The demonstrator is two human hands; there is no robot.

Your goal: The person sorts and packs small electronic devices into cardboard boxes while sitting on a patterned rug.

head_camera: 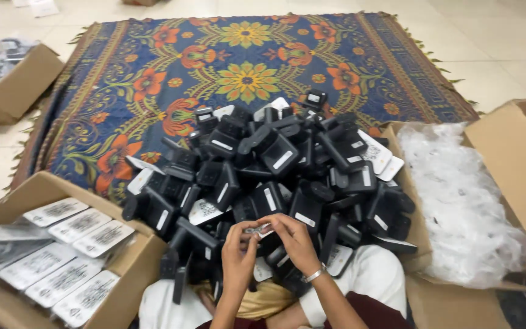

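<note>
**Both hands pinched on one small item**

Left hand (238, 251) and right hand (293, 239) meeting, fingers (275, 224) of both closed on a small pale item (259, 231), too small to identify. Just beyond the fingertips, a heap of black devices (275, 170) on a patterned rug (153, 73). Left of the fingers, a cardboard box (134, 263) of bagged units; right of them, a box (518, 158) of clear bags (464, 201).

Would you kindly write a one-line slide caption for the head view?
Both hands, left hand and right hand, pinch a small item over a pile of black devices between cardboard boxes on a floral rug.
</note>
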